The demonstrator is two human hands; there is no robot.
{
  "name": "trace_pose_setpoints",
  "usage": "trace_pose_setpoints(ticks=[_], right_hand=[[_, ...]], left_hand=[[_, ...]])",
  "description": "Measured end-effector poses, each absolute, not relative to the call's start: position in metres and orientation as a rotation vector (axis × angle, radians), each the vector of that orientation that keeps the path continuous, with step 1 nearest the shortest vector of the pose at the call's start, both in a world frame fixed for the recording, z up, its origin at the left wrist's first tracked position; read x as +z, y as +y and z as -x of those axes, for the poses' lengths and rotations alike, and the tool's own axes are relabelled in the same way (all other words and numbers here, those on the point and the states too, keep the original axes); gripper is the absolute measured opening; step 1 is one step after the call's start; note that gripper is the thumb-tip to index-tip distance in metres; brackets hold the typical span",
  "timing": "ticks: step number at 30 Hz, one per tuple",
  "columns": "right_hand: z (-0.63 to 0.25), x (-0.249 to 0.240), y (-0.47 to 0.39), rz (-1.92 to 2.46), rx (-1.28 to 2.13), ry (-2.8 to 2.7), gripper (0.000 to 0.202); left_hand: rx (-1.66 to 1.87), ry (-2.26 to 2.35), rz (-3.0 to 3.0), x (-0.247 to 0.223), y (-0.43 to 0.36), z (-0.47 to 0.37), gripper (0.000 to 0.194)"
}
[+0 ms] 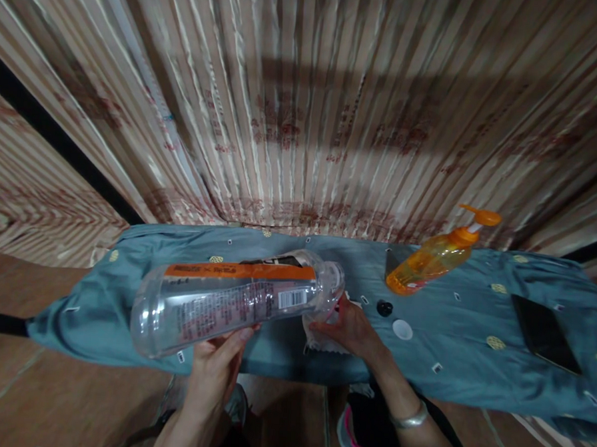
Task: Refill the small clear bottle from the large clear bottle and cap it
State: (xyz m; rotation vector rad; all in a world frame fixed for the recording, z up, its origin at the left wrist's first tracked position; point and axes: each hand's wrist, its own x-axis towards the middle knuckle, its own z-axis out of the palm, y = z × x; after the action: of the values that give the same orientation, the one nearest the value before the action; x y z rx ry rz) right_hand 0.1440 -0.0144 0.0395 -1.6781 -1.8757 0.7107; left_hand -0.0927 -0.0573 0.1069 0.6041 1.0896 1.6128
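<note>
Clear bottle (234, 303) tipped near-level left of centre, my left hand (218, 359) cradling it below; right hand (352, 328) gripping pale item (318, 339) by neck. Black piece (385, 309), white disc (402, 329) lie loose, right of centre. Contents left: can't tell.

A hand-held bottle (229, 300) is stretching over a cloth (98, 306), left of a pump bottle (429, 260) standing before a curtain (311, 164); a flat device (545, 333) is lying farther right.
</note>
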Motion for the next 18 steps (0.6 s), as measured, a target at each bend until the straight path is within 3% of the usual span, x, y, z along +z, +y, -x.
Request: trace_pose_setpoints(ticks=[9,18], right_hand=[[-0.1471,0.0429,-0.0122,1.637,0.841,-1.893,0.076],[-0.1465,0.0395,-0.0130,1.656,0.833,-1.879,0.061]], left_hand=[[1.664,1.140,-0.621,0.1110,-0.0565,0.0863,0.030],[1.674,1.139,-0.609,0.1169,-0.0562,0.0836,0.025]])
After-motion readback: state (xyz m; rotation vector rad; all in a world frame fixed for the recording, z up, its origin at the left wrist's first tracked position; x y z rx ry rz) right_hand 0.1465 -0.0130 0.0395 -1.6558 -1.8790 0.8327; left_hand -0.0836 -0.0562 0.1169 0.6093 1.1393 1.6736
